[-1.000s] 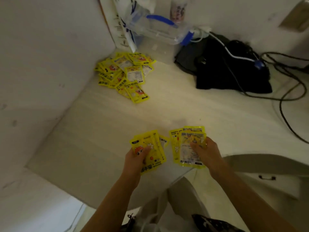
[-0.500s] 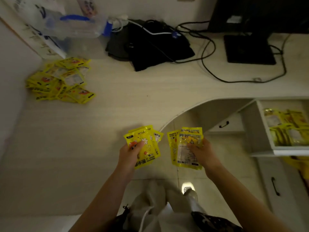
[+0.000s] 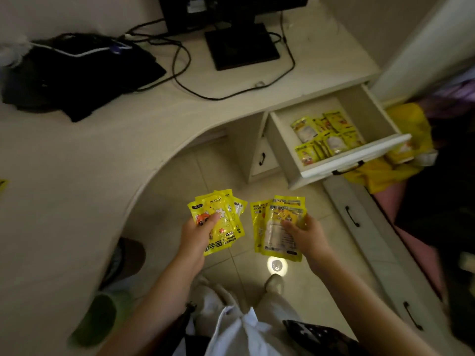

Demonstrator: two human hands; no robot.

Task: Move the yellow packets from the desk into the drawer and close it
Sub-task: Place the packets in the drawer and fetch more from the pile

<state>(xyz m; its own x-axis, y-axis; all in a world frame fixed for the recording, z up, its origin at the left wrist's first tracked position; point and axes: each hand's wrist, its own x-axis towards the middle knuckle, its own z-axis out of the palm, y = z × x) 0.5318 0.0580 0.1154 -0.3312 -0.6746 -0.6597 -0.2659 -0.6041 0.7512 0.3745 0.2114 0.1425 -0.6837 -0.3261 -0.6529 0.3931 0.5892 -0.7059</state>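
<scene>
Packets fill both of the person's hands. The left hand [image 3: 195, 236] grips a fanned stack of yellow packets [image 3: 223, 222], thumb pressed across the front of the top one. The right hand [image 3: 305, 233] clutches a second stack [image 3: 276, 227], fingers spread over its face. Both bundles are held out over the tiled floor [image 3: 213, 170], just off the curved edge of the desk [image 3: 77, 176], side by side and a little apart from each other.

Up and to the right, the drawer [image 3: 282, 147] stands pulled out from under the desktop. More yellow packets [image 3: 325, 136] lie inside it, loosely overlapping, gathered toward its front and right side. The drawer's white front panel carries a dark handle [image 3: 347, 168]. Below it are further closed drawers with dark handles.

On the desk sit a black monitor stand [image 3: 243, 46], trailing black cables [image 3: 185, 80], and a heap of black fabric [image 3: 77, 75] on the left. A yellow bag [image 3: 380, 176] lies on the floor just past the open drawer. One yellow corner shows at the far left edge of the desk, too cut off to identify.
</scene>
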